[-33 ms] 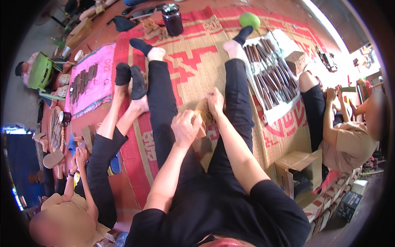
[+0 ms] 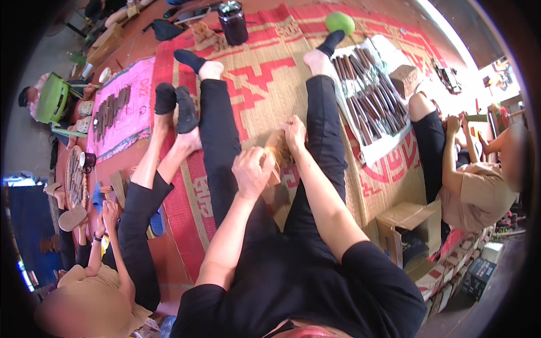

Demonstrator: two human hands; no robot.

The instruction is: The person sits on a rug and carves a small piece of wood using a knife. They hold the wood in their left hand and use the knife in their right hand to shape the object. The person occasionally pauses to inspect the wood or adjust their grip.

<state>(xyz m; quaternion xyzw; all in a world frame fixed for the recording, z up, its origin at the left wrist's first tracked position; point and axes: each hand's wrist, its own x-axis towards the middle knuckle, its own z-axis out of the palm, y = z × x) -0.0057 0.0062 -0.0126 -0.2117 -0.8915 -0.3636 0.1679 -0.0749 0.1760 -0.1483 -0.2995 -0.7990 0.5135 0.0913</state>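
Between my thighs, low over the mat, is a light-brown piece that looks like wood [image 2: 275, 147], long and block-like. My left hand [image 2: 251, 170] is closed at its near end, fingers curled, and a flat squared edge shows beside the fingertips. My right hand [image 2: 295, 134] is just beyond, to the right, its fingers bent and pressed together beside the far part of the piece. Whatever the right fingers grip is too small or hidden to make out. Both forearms come up from the lower edge, and my legs stretch out on either side of the piece.
A red and straw-coloured woven mat [image 2: 270, 79] lies under my legs. To the right, a white cloth [image 2: 375, 153] bears rows of dark-handled tools [image 2: 369, 93]; a cardboard box [image 2: 408, 217] stands nearer. A green round fruit [image 2: 340, 23] and dark jar [image 2: 233, 25] stand beyond. People sit on both sides.
The whole view has shifted very slightly. Both hands keep nearly the same hold and place around the light-brown piece.
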